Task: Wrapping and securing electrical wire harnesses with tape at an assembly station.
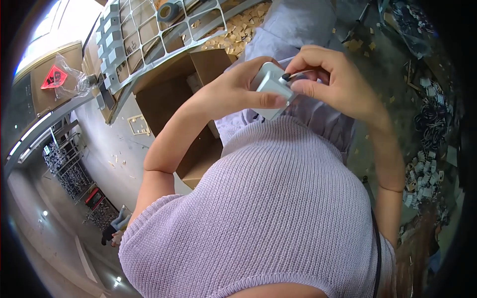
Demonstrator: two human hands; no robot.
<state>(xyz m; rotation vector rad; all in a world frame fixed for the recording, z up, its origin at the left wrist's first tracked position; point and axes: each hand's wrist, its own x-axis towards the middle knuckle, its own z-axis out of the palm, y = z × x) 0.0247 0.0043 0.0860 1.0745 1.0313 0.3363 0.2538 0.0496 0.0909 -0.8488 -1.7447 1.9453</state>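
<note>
My left hand is wrapped round a small white plastic case with a raised block on its face, held in front of my waist. The thumb presses along its near edge, while the other fingers are mostly hidden behind it. At the case's right side, my right hand pinches a small dark-tipped piece with a thin pale stem between thumb and fingers. Its dark end touches or lies very close to the case; I cannot tell which. What exactly this piece is does not show clearly.
An open cardboard box stands to my left, below a white wire rack with a roll of tape on it. Small white parts and dark cables lie in heaps at the right. Another person is far off at the left.
</note>
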